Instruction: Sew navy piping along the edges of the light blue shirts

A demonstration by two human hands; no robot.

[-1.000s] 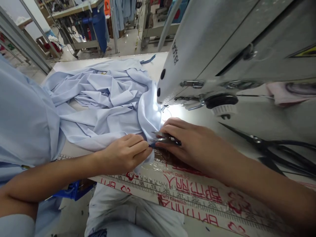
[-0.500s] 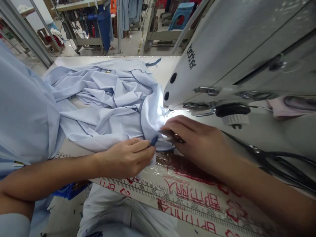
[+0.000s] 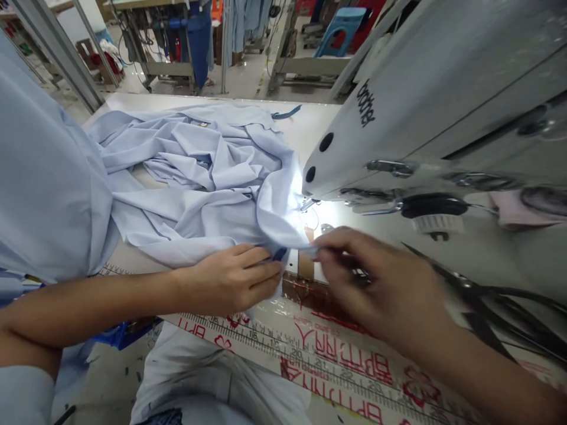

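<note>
A light blue garment point(image 3: 212, 153) lies bunched on the sewing table, its near right part drawn out beside the needle area of the sewing machine point(image 3: 425, 100). At its near edge, my left hand point(image 3: 239, 277) is closed on the cloth, with a short dark blue strip point(image 3: 280, 254) at the fingertips. My right hand point(image 3: 376, 277), blurred by motion, pinches the corner of the cloth between thumb and fingers and holds it stretched to the right. Something small and metallic point(image 3: 361, 274) sits inside that palm, mostly hidden; its kind is not clear.
Large black-handled scissors point(image 3: 500, 295) lie right of my right hand, under the machine arm. A printed ruler tape point(image 3: 319, 354) runs along the table's front edge. A loose dark blue strip point(image 3: 287, 112) lies at the back. More light blue cloth point(image 3: 48, 171) hangs at the left.
My right hand has moved slightly right and now pulls the cloth's corner; before, it held a metal tool beside the dark blue strip. My left hand keeps nearly the same place. The view has shifted slightly.
</note>
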